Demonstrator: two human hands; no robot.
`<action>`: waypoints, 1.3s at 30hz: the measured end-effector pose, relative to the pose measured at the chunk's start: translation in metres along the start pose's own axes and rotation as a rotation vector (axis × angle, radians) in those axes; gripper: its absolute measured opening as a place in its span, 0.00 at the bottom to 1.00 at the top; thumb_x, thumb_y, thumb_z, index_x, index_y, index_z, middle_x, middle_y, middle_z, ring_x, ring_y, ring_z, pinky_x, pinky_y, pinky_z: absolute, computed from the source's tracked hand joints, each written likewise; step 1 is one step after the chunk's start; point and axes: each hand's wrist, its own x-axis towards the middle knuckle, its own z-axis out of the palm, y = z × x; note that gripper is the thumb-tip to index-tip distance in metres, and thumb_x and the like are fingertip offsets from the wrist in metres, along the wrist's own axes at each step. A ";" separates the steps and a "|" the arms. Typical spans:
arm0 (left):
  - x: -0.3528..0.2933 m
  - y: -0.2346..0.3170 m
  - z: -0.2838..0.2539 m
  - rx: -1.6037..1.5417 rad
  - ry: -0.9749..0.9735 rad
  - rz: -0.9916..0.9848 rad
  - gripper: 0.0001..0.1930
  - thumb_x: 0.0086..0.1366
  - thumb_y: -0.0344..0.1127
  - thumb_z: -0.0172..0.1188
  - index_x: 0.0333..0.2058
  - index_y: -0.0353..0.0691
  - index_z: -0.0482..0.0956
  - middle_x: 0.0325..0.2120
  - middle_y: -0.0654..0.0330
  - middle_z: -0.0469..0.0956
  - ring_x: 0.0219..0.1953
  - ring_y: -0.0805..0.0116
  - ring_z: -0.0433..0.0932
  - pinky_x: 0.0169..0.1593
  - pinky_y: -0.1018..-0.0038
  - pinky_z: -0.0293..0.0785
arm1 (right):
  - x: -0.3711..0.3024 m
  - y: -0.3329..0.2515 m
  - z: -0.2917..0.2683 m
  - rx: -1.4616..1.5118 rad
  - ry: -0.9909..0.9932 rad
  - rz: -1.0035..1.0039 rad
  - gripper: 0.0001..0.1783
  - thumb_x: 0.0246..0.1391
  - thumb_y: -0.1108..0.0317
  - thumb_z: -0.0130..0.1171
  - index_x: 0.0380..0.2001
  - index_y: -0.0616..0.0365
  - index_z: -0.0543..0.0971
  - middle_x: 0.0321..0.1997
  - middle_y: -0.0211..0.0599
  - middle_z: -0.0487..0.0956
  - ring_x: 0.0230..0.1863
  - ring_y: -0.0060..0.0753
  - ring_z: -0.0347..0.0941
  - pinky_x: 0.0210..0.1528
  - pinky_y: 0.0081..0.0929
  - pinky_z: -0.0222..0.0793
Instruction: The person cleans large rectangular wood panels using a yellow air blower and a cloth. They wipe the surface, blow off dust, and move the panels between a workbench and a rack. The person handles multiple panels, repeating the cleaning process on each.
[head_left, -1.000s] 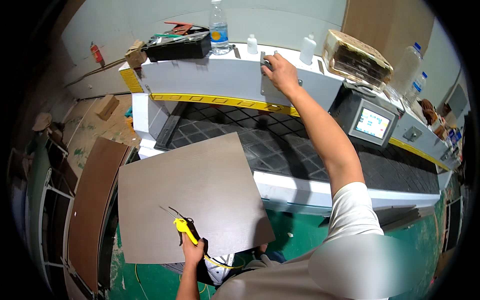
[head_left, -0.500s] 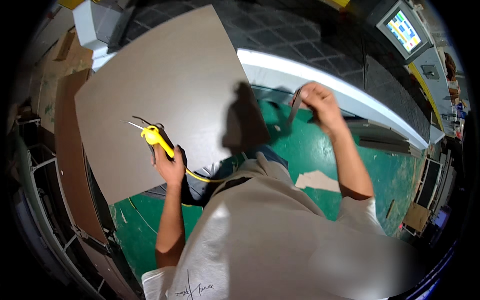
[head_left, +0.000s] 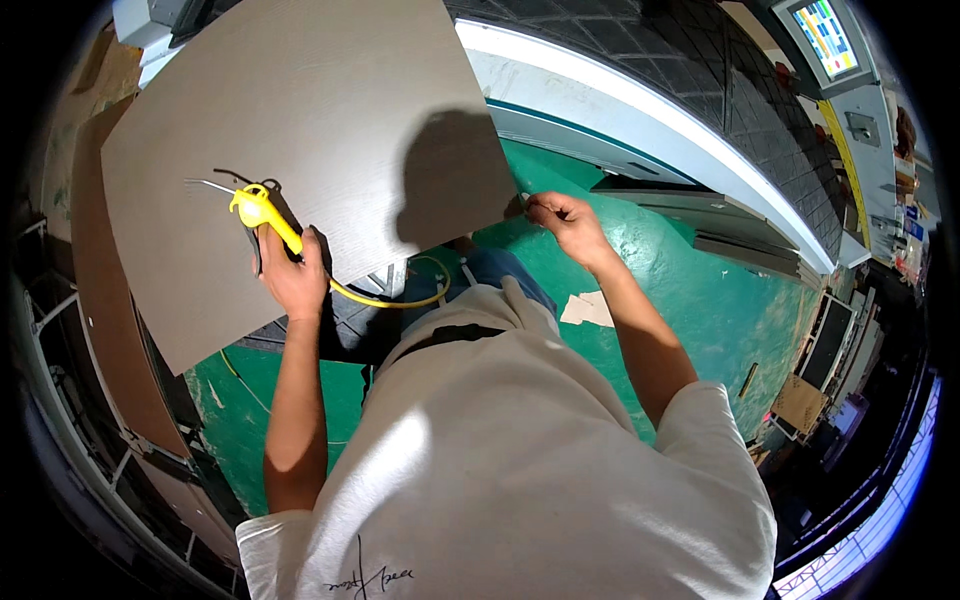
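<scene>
At the far left a reddish-brown board point(head_left: 100, 290) stands beside the large grey-brown panel point(head_left: 300, 90), which spreads across the upper left in front of the person, its near edge close to the left wrist. Over this panel is a yellow blow gun point(head_left: 263, 211), its thin metal nozzle point(head_left: 214, 186) pointing away to the upper left. The left hand point(head_left: 293, 284) is wrapped around the gun's handle, so the gun's body lies just beyond the knuckles and the panel lies beneath and ahead of the hand. From the handle's lower end a yellow hose point(head_left: 385, 303) curves rightward, past the panel's near edge, in front of the person's waist. A dark shadow point(head_left: 445, 180) falls on the right part of the panel, reaching toward its near right corner. Just beside that corner is the right hand point(head_left: 575, 232), its thumb and fingers bent in toward one another, with the panel to the left of the fingertips; whether they pinch anything, I cannot tell. Right of and below this hand, a pale scrap point(head_left: 588, 309) lies on the green floor point(head_left: 670, 310). Beyond it, flat boards point(head_left: 755, 258) are stacked below the machine's white edge point(head_left: 640, 95), and a lit screen point(head_left: 826, 38) stands at the upper right.
</scene>
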 end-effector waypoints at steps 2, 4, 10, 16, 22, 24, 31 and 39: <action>0.000 -0.001 0.001 -0.033 0.002 -0.008 0.29 0.62 0.45 0.63 0.58 0.34 0.73 0.59 0.46 0.73 0.60 0.43 0.72 0.66 0.47 0.57 | -0.001 -0.002 0.004 -0.097 0.040 -0.010 0.11 0.65 0.67 0.61 0.44 0.63 0.83 0.35 0.31 0.83 0.38 0.21 0.75 0.44 0.24 0.72; -0.002 -0.006 0.004 -0.006 0.023 -0.001 0.29 0.62 0.46 0.63 0.57 0.34 0.73 0.59 0.46 0.73 0.60 0.44 0.72 0.66 0.48 0.57 | -0.007 -0.016 0.011 -0.217 0.102 0.019 0.11 0.65 0.66 0.62 0.43 0.63 0.84 0.34 0.31 0.82 0.38 0.21 0.75 0.44 0.25 0.72; -0.001 -0.006 0.002 -0.006 0.008 -0.014 0.28 0.63 0.48 0.61 0.56 0.35 0.75 0.59 0.50 0.74 0.62 0.49 0.71 0.67 0.48 0.55 | -0.005 -0.009 0.021 -0.318 0.206 0.029 0.12 0.63 0.64 0.65 0.43 0.61 0.85 0.34 0.38 0.84 0.36 0.27 0.77 0.43 0.29 0.73; -0.002 -0.003 0.001 0.027 0.021 -0.012 0.26 0.62 0.48 0.60 0.53 0.36 0.75 0.59 0.52 0.74 0.60 0.50 0.72 0.67 0.48 0.55 | -0.021 0.019 0.012 -0.518 0.062 -0.055 0.11 0.63 0.65 0.65 0.41 0.62 0.85 0.37 0.43 0.85 0.37 0.34 0.80 0.43 0.32 0.75; -0.005 -0.006 -0.001 0.033 0.007 -0.016 0.27 0.61 0.48 0.61 0.53 0.36 0.76 0.58 0.52 0.75 0.59 0.50 0.73 0.67 0.48 0.56 | -0.024 -0.004 0.008 -0.389 0.149 0.018 0.12 0.63 0.64 0.65 0.41 0.63 0.85 0.34 0.40 0.84 0.34 0.28 0.77 0.40 0.29 0.73; -0.003 -0.004 0.000 0.077 0.034 0.003 0.27 0.61 0.47 0.61 0.53 0.35 0.76 0.57 0.51 0.75 0.59 0.50 0.73 0.66 0.50 0.58 | -0.014 -0.022 0.009 -0.414 0.120 0.047 0.13 0.63 0.64 0.65 0.42 0.64 0.85 0.32 0.37 0.83 0.32 0.25 0.74 0.39 0.28 0.72; -0.001 0.000 -0.004 0.052 0.013 0.008 0.26 0.61 0.46 0.60 0.53 0.35 0.76 0.57 0.51 0.75 0.58 0.50 0.73 0.66 0.52 0.58 | 0.005 -0.028 0.008 -0.661 0.052 0.030 0.10 0.61 0.65 0.65 0.37 0.61 0.86 0.27 0.43 0.82 0.27 0.32 0.74 0.36 0.32 0.73; 0.000 -0.001 -0.003 0.039 0.038 0.017 0.25 0.60 0.46 0.61 0.51 0.34 0.77 0.56 0.50 0.76 0.56 0.49 0.74 0.64 0.53 0.60 | 0.002 -0.048 0.015 -0.661 0.073 0.082 0.09 0.61 0.67 0.65 0.38 0.61 0.86 0.29 0.47 0.83 0.28 0.38 0.77 0.36 0.36 0.73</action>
